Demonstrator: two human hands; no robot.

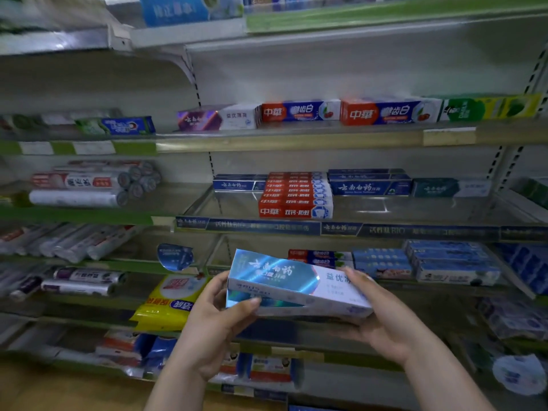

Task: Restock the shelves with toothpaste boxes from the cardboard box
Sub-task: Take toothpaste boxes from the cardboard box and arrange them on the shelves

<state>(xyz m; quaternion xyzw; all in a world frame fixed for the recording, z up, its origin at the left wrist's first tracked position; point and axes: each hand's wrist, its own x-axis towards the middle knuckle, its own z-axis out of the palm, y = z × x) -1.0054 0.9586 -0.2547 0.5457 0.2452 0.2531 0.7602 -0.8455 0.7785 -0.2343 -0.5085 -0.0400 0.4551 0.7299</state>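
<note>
A person's left hand (216, 321) and right hand (382, 318) hold what looks like 2 stacked blue-and-white toothpaste boxes (284, 280) low in the centre of the frame, in front of stocked store shelves (296, 137). The left hand grips the stack's left end, thumb curled across the lower box. The right hand cups the right end from below, with its thumb over the top face. The stack slopes down to the right. Directly above, mid-frame, a column of red toothpaste boxes (296, 197) sits beside dark blue boxes (367, 186). One shelf higher, a purple-and-white box (219, 117) stands next to red-and-blue boxes (299, 111). A yellow pack (166, 304) lies at lower left.
</note>
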